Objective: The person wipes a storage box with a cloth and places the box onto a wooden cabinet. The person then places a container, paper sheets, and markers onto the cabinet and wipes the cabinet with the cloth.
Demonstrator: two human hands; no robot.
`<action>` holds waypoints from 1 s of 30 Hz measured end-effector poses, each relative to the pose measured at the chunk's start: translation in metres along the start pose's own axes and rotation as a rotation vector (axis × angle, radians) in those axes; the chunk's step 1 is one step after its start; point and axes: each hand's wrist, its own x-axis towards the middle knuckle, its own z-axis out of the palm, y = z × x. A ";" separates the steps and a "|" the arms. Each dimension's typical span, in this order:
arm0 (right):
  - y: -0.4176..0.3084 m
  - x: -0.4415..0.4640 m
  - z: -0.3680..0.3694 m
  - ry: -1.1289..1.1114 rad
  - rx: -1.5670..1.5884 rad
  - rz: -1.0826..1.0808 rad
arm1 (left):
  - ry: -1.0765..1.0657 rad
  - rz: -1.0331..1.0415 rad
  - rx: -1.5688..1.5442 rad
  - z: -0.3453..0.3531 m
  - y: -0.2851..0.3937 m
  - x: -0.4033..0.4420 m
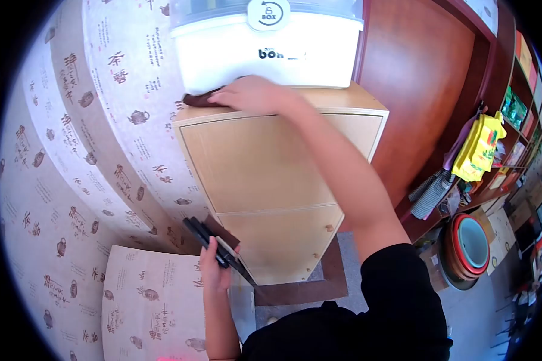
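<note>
My right hand (251, 96), slightly blurred, presses on a dark brown cloth (197, 100) on top of a pale wooden cabinet (271, 168). The cloth lies along the cabinet's left front edge, partly hidden under my fingers. Just behind it stands a white storage box (265, 63) with a clear lid and dark lettering. Lower down, in front of the cabinet's left side, my left hand (215, 268) is closed around several slim black stick-like things (202, 231). A flat dark brown piece (224, 233) is held along with them; I cannot make out its kind.
Patterned wallpaper (90, 150) runs close along the left. A reddish-brown door (418, 84) is right of the cabinet. Farther right are a yellow bag (479, 147), shelves (527, 114) and stacked basins (471, 243) on the floor. A wallpaper-covered panel (150, 301) stands at lower left.
</note>
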 end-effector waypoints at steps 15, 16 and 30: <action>0.045 -0.174 -0.042 0.539 -0.040 0.372 | -0.067 0.185 0.159 0.059 0.037 0.018; 0.038 -0.163 -0.035 0.552 -0.009 0.305 | -0.098 0.233 0.169 0.072 0.044 0.017; 0.001 -0.061 0.006 0.459 0.023 -0.365 | -0.222 0.430 0.194 0.110 0.077 0.032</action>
